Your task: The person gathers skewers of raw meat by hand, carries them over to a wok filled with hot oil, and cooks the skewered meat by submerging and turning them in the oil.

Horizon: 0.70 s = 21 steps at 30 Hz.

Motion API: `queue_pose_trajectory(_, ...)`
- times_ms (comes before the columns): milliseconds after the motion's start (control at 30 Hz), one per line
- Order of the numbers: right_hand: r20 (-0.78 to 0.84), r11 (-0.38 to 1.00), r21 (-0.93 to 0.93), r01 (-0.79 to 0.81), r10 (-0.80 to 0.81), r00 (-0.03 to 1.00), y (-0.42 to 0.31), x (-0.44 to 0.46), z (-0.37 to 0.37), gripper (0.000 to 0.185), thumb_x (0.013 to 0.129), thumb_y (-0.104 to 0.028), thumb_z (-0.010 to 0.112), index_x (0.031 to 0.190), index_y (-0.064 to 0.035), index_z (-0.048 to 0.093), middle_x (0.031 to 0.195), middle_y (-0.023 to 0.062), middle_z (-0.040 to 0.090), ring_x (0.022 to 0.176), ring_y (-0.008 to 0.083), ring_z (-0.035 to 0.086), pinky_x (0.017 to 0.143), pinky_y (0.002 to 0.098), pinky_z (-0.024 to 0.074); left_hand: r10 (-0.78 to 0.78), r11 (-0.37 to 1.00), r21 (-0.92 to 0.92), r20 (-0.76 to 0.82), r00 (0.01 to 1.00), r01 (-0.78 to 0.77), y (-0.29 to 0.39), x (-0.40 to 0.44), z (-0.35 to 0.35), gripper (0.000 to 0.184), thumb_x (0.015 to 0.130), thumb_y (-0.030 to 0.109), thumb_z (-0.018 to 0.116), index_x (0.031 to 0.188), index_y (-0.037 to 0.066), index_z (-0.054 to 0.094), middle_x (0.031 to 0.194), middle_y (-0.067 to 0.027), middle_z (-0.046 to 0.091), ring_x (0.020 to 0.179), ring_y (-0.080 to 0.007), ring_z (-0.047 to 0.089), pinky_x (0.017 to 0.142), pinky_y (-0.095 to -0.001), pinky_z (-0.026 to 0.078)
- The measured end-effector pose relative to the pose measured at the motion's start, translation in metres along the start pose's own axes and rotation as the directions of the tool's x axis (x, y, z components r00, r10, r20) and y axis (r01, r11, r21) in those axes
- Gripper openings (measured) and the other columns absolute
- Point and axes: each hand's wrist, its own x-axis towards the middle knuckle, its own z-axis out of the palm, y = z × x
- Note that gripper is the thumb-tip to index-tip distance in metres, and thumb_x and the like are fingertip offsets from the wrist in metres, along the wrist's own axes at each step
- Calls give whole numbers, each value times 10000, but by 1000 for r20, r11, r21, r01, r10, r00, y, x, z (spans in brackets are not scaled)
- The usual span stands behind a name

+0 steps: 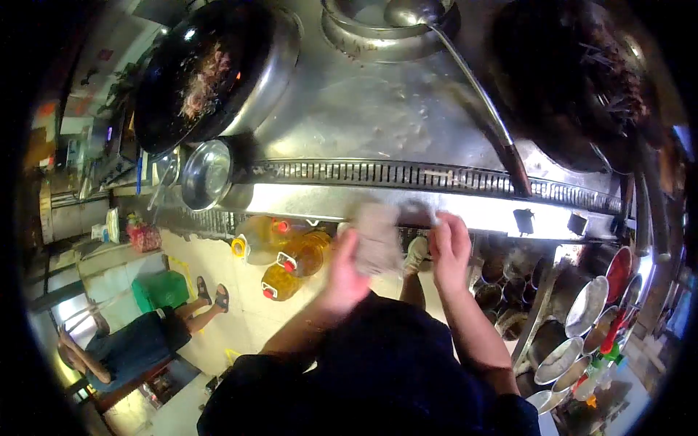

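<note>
A folded greyish cloth (379,240) is in my left hand (346,275), above the front edge of the stove counter. The cloth is blurred by motion. My right hand (452,251) is a little to the right of the cloth, apart from it, with loosely bent fingers and nothing visible in them. Beyond my hands, a long-handled ladle (472,73) rests with its bowl in a metal pot (349,25) and its handle across the counter (342,109).
Two dark woks, left (163,87) and right (538,80), hold food. A metal bowl (207,174) sits at the counter's left edge. Oil jugs (280,280) stand on the floor. Several bowls (585,305) line the right side. Another person (142,349) is at lower left.
</note>
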Motion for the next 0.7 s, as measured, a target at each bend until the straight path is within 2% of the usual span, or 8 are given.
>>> queue_pose_trajectory(100, 123, 736, -547, 398, -400, 908, 10, 10, 49, 301, 833, -56, 542, 1133, -52, 519, 931, 115, 579, 820, 220, 559, 773, 319, 459, 177, 947, 249, 132, 975, -205, -62, -7, 32, 506, 981, 238, 430, 1414, 28, 275, 1415, -88, 352, 1295, -203, 343, 1085, -356, 253)
queue_pose_trajectory(133, 123, 780, -564, 272, -246, 961, 11, 9, 57, 341, 832, -89, 529, 1171, -62, 504, 1005, 124, 583, 894, 263, 568, 806, 353, 454, 373, 803, 455, 118, 920, -384, -68, -8, 33, 516, 989, 229, 410, 1430, 22, 238, 1444, -95, 311, 1330, -198, 291, 1097, -344, 221)
queue_pose_trajectory(300, 431, 312, -775, 549, -375, 821, 25, -1, 74, 411, 808, -128, 560, 1213, -96, 499, 1017, 134, 600, 970, 310, 567, 812, 400, 437, 428, 824, 456, -109, 897, -337, -61, -12, 1, 510, 999, 201, 385, 1430, 1, 202, 1403, -109, 347, 1274, -181, 345, 1083, -320, 237)
queue_pose_trajectory(400, 590, 152, -749, 645, -290, 753, 39, -9, 95, 443, 807, -132, 561, 1239, -83, 478, 951, 115, 599, 912, 290, 570, 789, 394, 430, 340, 886, 413, -264, 903, -212, -34, -20, -16, 495, 999, 219, 385, 1413, -8, 239, 1361, -122, 405, 1225, -189, 412, 1053, -316, 289)
queue_pose_trajectory(500, 676, 86, -737, 670, 93, 731, 66, -29, 106, 607, 768, -162, 625, 1327, -80, 404, 961, 110, 575, 934, 288, 541, 813, 448, 402, 508, 515, 825, -72, 859, -235, 0, -26, -69, 487, 975, 271, 415, 1350, -25, 325, 1204, -138, 518, 1130, -221, 487, 974, -342, 382)
queue_pose_trajectory(533, 646, 121, -757, 643, 294, 705, 65, -37, 117, 644, 752, -167, 651, 1337, -87, 396, 1023, 129, 569, 994, 291, 529, 861, 463, 392, 289, 856, 493, -209, 934, -155, 21, -24, -78, 463, 959, 288, 424, 1305, -15, 379, 1140, -134, 552, 1071, -238, 522, 928, -358, 421)
queue_pose_trajectory(600, 824, 172, -566, 807, 68, 563, 36, -56, 139, 567, 796, -177, 614, 1316, -59, 421, 1107, 181, 537, 1101, 310, 492, 947, 477, 371, 41, 970, -220, -276, 960, -105, 49, -17, -116, 424, 940, 373, 481, 1214, 50, 496, 1057, -118, 587, 966, -252, 572, 849, -363, 483)
queue_pose_trajectory(700, 857, 187, -448, 874, -188, 480, -6, -47, 177, 521, 812, -192, 602, 1284, -27, 453, 1235, 214, 476, 1214, 339, 425, 1039, 470, 316, 162, 943, -235, -298, 941, -237, 120, -47, -90, 466, 967, 418, 340, 1216, 58, 498, 1108, -125, 590, 1024, -282, 568, 927, -430, 446)
